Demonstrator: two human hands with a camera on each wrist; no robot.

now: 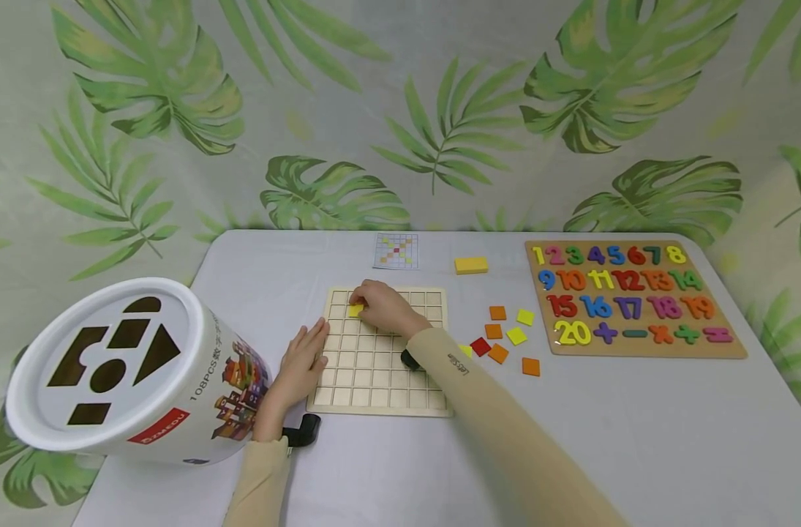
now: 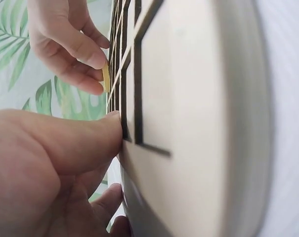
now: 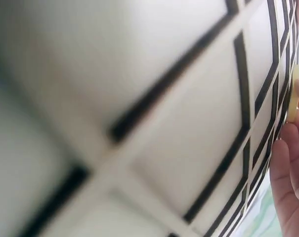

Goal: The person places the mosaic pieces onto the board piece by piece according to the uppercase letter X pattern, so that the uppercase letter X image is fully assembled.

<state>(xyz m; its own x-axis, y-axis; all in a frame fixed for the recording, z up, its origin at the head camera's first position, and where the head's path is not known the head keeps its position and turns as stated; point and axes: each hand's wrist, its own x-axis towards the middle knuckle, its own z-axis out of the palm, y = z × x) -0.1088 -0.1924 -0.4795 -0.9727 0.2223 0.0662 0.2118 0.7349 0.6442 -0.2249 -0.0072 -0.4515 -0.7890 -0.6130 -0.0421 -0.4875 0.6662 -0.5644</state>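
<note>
A wooden grid board (image 1: 363, 380) with rows of square cells lies in front of me. Over its upper left part, my right hand (image 1: 385, 307) pinches a yellow square tile (image 1: 355, 311) between thumb and fingers. Both wrist views show that tile (image 2: 106, 77) on edge, tight against the grid; whether it sits inside a cell I cannot tell. My left hand (image 1: 301, 366) rests at the board's left edge, fingers extended. In the left wrist view its thumb (image 2: 85, 138) touches the frame. Loose orange tiles (image 1: 497, 313), yellow tiles (image 1: 524, 317) and a red tile (image 1: 480, 346) lie right of the board.
Behind the board lies a printed pattern card (image 1: 396, 252), with a yellow block (image 1: 471, 266) to its right. A number puzzle board (image 1: 647, 300) occupies the right side. At the left a large white tub (image 1: 222, 366) with shape holes stands close to my left forearm.
</note>
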